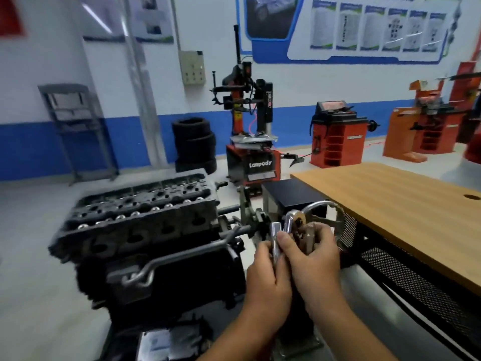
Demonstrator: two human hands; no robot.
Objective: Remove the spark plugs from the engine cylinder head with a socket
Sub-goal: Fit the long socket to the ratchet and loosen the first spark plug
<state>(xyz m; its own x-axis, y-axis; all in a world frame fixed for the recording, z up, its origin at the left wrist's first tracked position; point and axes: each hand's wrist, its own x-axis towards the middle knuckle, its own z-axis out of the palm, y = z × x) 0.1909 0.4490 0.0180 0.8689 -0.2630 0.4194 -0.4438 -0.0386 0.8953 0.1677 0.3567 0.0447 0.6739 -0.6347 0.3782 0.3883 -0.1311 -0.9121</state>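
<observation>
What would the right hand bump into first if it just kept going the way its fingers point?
Probably the chrome socket that the left hand holds: the right hand has its fingers curled up and leftward, fingertips already at it. Beyond lies the engine stand's shaft, though depth is unclear.

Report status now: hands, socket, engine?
Both hands, left hand and right hand, grip socket and ratchet. Cylinder head untouched, left of hands. Nothing between.
</observation>
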